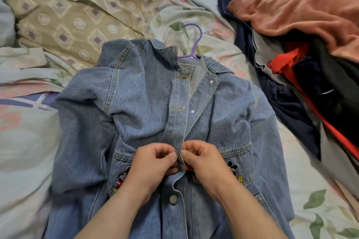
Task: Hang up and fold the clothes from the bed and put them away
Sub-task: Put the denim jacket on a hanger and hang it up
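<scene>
Found the denim jacket (136, 103) spread front-up on the floral bed sheet (219, 25), collar at the far end. Saw only the hook and neck of a purple hanger (196, 40) poking out above the jacket's collar; could not see the hanger's shoulders, buried inside the denim. Caught the left hand (155, 158) and right hand (206, 158) meeting midway down the jacket's front placket, fingers curled tight, pinching the 2 front edges together with thumbs on top. Could not make out any button or buttonhole between the fingertips, covered by the hands themselves. Counted 2 open buttonholes on the jacket above the hands, 2 pale stud backs beside them, and 1 metal button (173, 198) on the placket below the hands. Glimpsed small embroidered cartoon patches on the jacket's chest, each partly blocked by a wrist. Lost the jacket's hem and both forearms to the bottom frame edge. Noted a tan diamond-patterned cloth (77, 15) up and to the left of the jacket. Noted a heap of clothes (301, 54) to the right of the jacket, rust-pink on top, navy, red and grey beneath, cut off by the frame edge, separate garments hard to tell apart.
</scene>
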Tool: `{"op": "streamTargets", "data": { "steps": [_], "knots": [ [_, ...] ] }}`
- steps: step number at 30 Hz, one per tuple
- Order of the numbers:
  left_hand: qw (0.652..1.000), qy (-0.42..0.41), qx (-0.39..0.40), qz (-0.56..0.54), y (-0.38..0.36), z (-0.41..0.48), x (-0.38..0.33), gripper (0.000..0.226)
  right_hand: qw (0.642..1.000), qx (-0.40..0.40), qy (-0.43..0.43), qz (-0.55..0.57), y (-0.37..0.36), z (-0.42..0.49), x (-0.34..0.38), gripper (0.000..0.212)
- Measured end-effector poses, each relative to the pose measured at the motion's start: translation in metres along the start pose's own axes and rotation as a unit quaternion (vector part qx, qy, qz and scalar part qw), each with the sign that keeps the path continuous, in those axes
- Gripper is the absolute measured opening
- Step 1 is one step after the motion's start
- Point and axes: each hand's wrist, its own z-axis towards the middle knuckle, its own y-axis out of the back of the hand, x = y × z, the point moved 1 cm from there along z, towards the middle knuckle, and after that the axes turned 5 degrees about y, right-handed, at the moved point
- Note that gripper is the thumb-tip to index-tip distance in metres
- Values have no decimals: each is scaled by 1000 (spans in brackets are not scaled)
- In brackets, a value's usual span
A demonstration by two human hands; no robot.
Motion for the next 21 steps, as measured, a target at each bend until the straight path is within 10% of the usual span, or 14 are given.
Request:
{"op": "streamTargets", "data": {
  "steps": [9,21],
  "knots": [
    [986,-79,-113,89,-10,2,7,19,995,-30,-15,94,-13,-4,0,28],
    [950,-173,-160,205,-14,-5,15,18,988,-134,-27,-65,-9,3,-5,32]
  ]
}}
